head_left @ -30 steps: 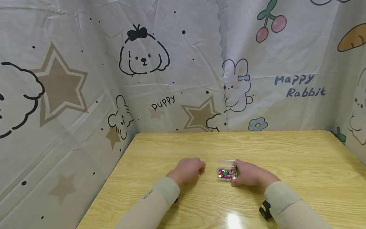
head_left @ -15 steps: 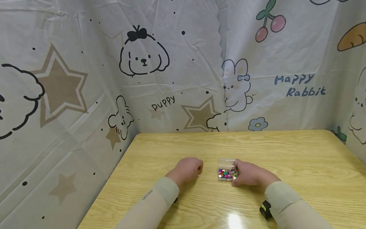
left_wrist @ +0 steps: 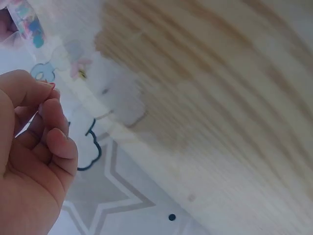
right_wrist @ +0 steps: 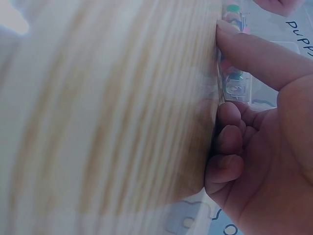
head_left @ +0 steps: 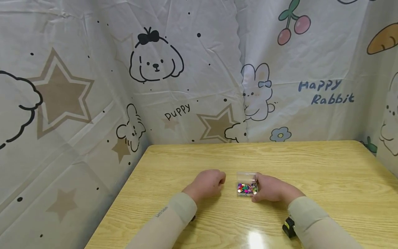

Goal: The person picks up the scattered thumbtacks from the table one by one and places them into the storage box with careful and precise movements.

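Note:
On the table (head_left: 174,162) stands a small clear plastic box (head_left: 247,195) with its lid raised, full of small shiny pieces (head_left: 245,188) in many colours. My right hand (head_left: 270,188) grips the box's right side between thumb and fingers; in the right wrist view the thumb lies along one side and the curled fingers are by the other end. Left of the box, my left hand (head_left: 206,183) is just above the tabletop. In the left wrist view its thumb and forefinger pinch a tiny red piece (left_wrist: 52,84), mostly hidden, its kind too small to tell.
A white curtain (head_left: 192,79) printed with cartoon animals and stars surrounds the back and sides of the table. A black wrist-worn device (head_left: 289,227) shows under the right sleeve. Light glares on the table's near part.
My left hand first drew slightly left, then came back right and a little farther from me, nearer the box. The right hand and the box have stayed in place.

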`<state>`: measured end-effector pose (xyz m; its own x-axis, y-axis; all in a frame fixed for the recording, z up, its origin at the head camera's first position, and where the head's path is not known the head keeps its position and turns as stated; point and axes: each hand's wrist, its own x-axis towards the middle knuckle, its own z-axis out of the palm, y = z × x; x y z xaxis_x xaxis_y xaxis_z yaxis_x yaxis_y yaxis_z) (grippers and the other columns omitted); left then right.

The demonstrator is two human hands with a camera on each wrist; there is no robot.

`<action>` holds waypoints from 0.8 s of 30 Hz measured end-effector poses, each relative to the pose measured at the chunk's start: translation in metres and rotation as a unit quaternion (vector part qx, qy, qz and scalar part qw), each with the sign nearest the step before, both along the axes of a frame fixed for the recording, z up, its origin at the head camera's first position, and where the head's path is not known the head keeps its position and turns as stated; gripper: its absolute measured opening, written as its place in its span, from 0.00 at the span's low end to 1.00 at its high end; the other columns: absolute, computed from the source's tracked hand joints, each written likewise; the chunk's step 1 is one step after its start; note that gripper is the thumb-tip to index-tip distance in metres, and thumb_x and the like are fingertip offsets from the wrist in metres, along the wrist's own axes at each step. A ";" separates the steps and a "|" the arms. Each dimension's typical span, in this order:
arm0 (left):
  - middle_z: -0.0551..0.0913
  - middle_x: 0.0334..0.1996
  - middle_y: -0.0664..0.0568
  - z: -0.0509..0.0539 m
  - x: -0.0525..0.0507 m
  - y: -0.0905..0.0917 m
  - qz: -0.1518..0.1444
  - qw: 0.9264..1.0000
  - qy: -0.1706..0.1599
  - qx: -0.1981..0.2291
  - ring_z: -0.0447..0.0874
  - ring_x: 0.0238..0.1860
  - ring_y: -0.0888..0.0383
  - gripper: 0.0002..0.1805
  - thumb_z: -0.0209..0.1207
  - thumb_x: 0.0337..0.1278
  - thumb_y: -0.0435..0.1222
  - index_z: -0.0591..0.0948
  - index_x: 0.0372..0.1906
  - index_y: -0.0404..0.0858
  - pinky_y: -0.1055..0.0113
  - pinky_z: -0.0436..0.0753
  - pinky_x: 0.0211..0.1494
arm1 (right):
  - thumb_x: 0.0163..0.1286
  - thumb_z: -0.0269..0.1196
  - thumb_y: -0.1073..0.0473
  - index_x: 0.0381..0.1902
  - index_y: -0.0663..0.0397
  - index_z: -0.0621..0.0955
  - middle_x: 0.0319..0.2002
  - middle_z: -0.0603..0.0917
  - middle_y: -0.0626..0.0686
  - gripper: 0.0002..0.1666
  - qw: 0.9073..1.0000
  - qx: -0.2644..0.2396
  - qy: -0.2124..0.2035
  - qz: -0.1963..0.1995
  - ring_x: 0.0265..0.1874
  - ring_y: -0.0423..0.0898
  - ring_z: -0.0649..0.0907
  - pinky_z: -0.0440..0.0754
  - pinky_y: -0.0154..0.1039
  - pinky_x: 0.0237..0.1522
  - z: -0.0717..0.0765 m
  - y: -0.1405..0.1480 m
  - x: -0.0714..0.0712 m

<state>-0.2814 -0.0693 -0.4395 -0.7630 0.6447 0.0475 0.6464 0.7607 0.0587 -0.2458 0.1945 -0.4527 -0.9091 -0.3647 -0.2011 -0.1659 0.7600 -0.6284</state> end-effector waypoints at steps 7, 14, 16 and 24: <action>0.75 0.26 0.63 0.004 0.006 0.016 -0.028 0.999 0.020 -0.009 0.70 0.26 0.66 0.08 0.62 0.64 0.31 0.79 0.32 0.48 0.73 0.74 0.34 | 0.56 0.78 0.53 0.55 0.55 0.72 0.40 0.77 0.50 0.35 1.000 -0.005 -0.004 -0.003 0.38 0.49 0.74 0.73 0.49 0.45 0.002 0.001 0.000; 0.74 0.27 0.63 0.004 0.011 0.033 -0.037 0.999 0.008 -0.014 0.70 0.26 0.66 0.06 0.63 0.65 0.33 0.80 0.34 0.48 0.74 0.73 0.33 | 0.55 0.78 0.54 0.55 0.54 0.72 0.34 0.75 0.51 0.35 1.000 -0.008 -0.007 -0.003 0.33 0.49 0.73 0.71 0.46 0.38 0.002 0.001 -0.001; 0.74 0.26 0.63 0.004 0.012 0.037 -0.042 0.999 0.011 -0.013 0.69 0.26 0.65 0.06 0.63 0.66 0.33 0.80 0.34 0.48 0.74 0.72 0.32 | 0.56 0.78 0.54 0.56 0.55 0.72 0.34 0.75 0.51 0.35 1.000 -0.007 -0.008 -0.003 0.33 0.49 0.73 0.70 0.46 0.37 0.002 0.002 -0.001; 0.74 0.26 0.64 0.002 0.015 0.050 -0.050 0.998 0.028 -0.014 0.69 0.25 0.66 0.07 0.65 0.65 0.35 0.80 0.33 0.48 0.73 0.71 0.30 | 0.55 0.79 0.54 0.53 0.54 0.73 0.33 0.75 0.51 0.34 1.000 -0.001 -0.003 -0.001 0.32 0.49 0.73 0.71 0.46 0.37 0.004 0.002 -0.003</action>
<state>-0.2665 -0.0193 -0.4371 -0.6914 0.7192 0.0686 0.7209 0.6931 0.0006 -0.2485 0.1963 -0.4489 -0.9091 -0.3624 -0.2053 -0.1605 0.7596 -0.6302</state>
